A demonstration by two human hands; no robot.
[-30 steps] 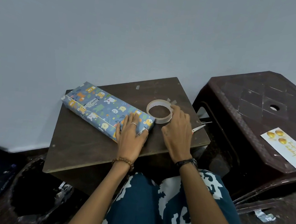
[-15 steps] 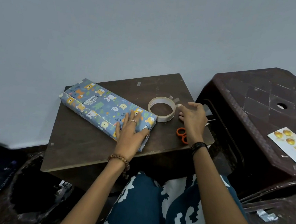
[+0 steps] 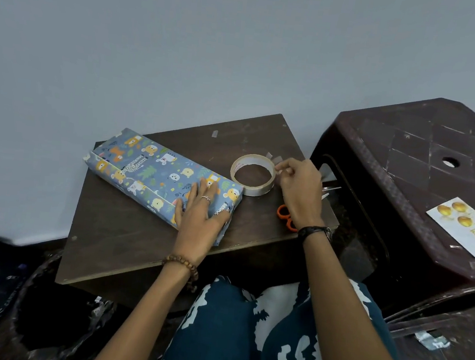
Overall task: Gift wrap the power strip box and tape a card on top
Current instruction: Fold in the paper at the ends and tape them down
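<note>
The power strip box, wrapped in blue paper with cartoon animals, lies slantwise on a dark wooden board. My left hand presses flat on its near right end, fingers straight. A roll of clear tape stands just right of the box. My right hand is beside the roll, its thumb and fingers pinching a small piece of tape at the roll's right rim. The white card with gold ornaments lies on a brown plastic stool at the right.
Orange-handled scissors lie on the board under my right wrist. Small tape bits stick to the board's far edge. A dark bin sits low left, scraps of paper on the floor at the right. A pale wall stands behind.
My right hand moved off the scissors' side and up to the tape roll's right rim, now pinching tape there. The left hand stays pressed on the box end.
</note>
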